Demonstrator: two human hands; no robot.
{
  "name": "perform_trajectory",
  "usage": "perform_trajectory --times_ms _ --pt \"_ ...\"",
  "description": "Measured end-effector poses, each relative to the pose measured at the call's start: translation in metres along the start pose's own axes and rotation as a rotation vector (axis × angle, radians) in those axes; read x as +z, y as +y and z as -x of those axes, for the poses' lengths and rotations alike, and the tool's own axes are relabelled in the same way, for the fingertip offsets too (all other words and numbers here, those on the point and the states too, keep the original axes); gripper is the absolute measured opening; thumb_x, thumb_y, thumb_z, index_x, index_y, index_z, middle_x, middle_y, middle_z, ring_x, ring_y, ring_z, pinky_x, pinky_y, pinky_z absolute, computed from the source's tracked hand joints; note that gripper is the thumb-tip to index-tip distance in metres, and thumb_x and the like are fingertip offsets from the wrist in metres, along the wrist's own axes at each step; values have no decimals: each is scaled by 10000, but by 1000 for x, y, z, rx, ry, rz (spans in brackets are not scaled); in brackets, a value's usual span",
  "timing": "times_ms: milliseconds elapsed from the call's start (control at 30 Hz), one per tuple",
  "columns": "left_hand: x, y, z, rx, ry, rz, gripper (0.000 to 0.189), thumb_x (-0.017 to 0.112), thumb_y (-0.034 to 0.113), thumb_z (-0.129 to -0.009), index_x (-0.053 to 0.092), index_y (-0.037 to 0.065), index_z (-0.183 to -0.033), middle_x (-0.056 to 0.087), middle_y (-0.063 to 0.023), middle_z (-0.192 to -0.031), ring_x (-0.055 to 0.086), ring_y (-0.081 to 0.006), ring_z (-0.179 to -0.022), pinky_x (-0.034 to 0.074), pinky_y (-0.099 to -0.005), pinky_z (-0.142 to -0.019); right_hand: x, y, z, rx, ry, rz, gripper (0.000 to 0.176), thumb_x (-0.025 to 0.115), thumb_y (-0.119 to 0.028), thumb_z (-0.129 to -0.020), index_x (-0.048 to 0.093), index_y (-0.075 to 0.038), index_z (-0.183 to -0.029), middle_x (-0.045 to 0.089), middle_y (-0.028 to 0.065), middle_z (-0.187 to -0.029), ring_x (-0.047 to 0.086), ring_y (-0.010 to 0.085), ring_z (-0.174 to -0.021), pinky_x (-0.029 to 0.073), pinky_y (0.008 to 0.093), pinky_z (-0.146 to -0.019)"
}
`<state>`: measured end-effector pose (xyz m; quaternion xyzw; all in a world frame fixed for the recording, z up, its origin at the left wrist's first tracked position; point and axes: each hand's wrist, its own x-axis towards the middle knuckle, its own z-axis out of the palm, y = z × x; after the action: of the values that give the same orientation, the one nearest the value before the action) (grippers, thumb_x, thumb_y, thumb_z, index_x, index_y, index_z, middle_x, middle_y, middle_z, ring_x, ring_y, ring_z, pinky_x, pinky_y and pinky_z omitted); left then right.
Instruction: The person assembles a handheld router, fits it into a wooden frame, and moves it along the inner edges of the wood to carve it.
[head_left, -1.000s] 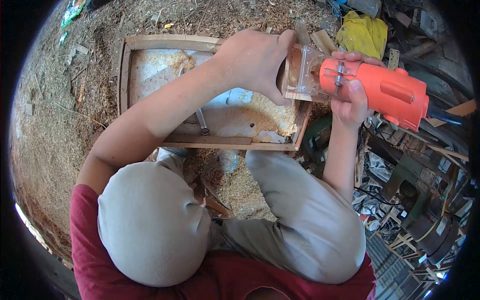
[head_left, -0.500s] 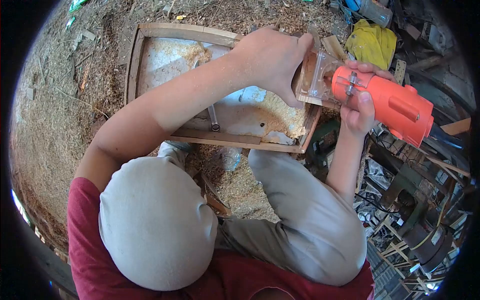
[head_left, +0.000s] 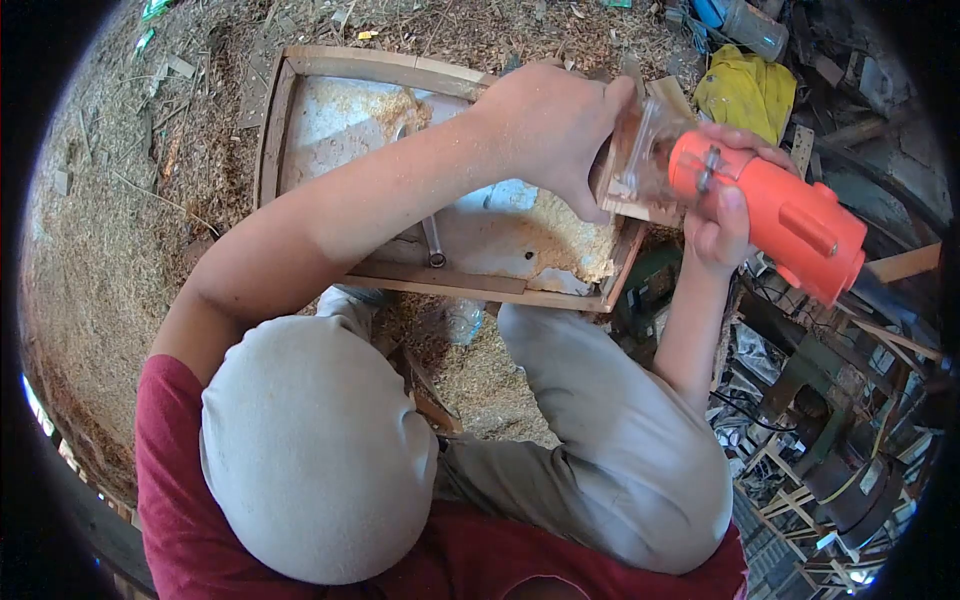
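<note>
My right hand (head_left: 728, 205) is wrapped round an orange trim router (head_left: 790, 220) with a clear base. The router lies tilted on its side, its base against the end of a wooden piece (head_left: 645, 212). From the left, my left hand (head_left: 565, 130) reaches across and clamps that piece between thumb and fingers. The fingertips on its far side are hidden. Below my left forearm is a shallow wooden-framed tray (head_left: 430, 283) with a whitish bottom and heaps of sawdust (head_left: 570, 235). A metal wrench (head_left: 434, 243) lies in it, partly covered by my arm.
My grey-trousered knees (head_left: 320, 450) are close below the tray. A yellow cloth (head_left: 745, 90) lies beyond the router. Scrap wood and a dark green machine (head_left: 815, 375) crowd the right side. Wood shavings (head_left: 110, 250) cover the ground on the left.
The router has tipped slightly, and its clear base looks blurred now. The tray and my left hand have shifted a little to the right in view.
</note>
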<state>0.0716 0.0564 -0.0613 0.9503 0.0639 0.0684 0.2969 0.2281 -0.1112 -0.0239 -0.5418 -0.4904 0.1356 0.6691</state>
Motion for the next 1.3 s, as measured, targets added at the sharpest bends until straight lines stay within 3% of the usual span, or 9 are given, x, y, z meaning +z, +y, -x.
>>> perform_trajectory --times_ms 133,233,367,767,1067,1167,1300 --pt "1 -2 -3 -38 -61 26 1016 899 679 -512 499 -10 -1140 715 -166 -838 720 -404 -846 585 -458 -839 1 1 -2 -9 -38 88 538 704 -171 -795 532 -50 -1290 658 241 -1119 663 399 -1078 509 579 -1028" --pt "3 -5 -2 22 21 25 1002 904 669 -513 500 -3 -1136 718 -161 -842 721 -404 -852 579 -455 -841 -2 -1 -3 -9 -61 10 544 701 -178 -800 532 -52 -1302 653 236 -1139 656 396 -1090 496 587 -1036" --pt "3 -2 -2 4 -13 27 998 912 655 -507 500 2 -1140 719 -162 -843 724 -402 -839 581 -458 -802 -7 -5 1 29 -21 -152 562 701 -185 -805 529 -58 -1325 647 219 -1165 652 394 -1097 502 596 -1025" --pt "2 -2 0 21 19 52 968 904 659 -517 489 29 -1124 695 -163 -812 718 -405 -804 583 -476 -739 1 -9 6 10 -60 9 544 702 -137 -813 514 -43 -1315 649 227 -1133 671 393 -1071 519 587 -1023" --pt "4 0 0 16 -10 12 1036 897 655 -515 490 2 -1210 704 -160 -816 724 -394 -809 593 -463 -737 3 -10 6 1 -44 -57 550 750 -78 -806 481 -43 -1285 649 218 -1138 671 358 -1070 557 512 -968" --pt "-2 1 -1 2 -54 10 1075 901 644 -508 486 -12 -1251 715 -161 -837 730 -384 -820 596 -456 -743 -3 -12 5 -30 -52 96 583 677 -121 -802 480 -40 -1345 641 247 -1118 671 416 -1035 540 580 -978" --pt "-2 1 0 8 -36 10 1082 904 635 -506 486 -15 -1263 722 -164 -858 733 -378 -828 597 -452 -749 1 -15 7 0 -8 20 597 685 -147 -800 473 -39 -1347 639 246 -1114 667 416 -1033 535 583 -982"
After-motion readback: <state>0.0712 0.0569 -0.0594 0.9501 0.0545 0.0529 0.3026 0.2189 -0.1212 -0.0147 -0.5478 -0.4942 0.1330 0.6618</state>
